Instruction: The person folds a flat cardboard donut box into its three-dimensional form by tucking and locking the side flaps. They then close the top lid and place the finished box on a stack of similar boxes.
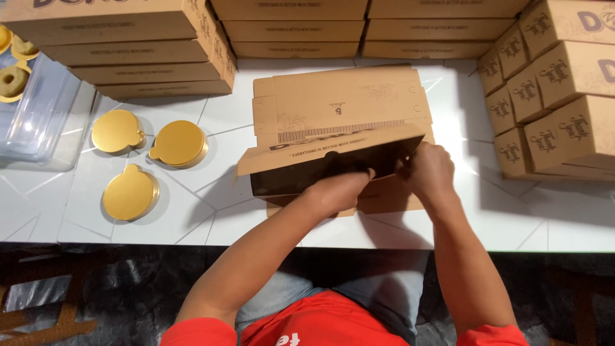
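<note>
A flat brown cardboard box blank [339,106] with a black inner face lies partly folded on the white table [192,211]. Its near panel [301,157] stands raised and tilted toward me. My left hand [339,189] presses against the black inside of that raised panel, fingers curled over its lower part. My right hand [428,170] grips the panel's right end where a side flap folds in. Both hands are on the same box.
Three stacks of round gold cake boards [131,192] sit at the left. A clear plastic tray [38,115] with ring pastries is at the far left. Stacks of closed brown boxes [128,45] line the back, and more boxes [557,83] pile up on the right.
</note>
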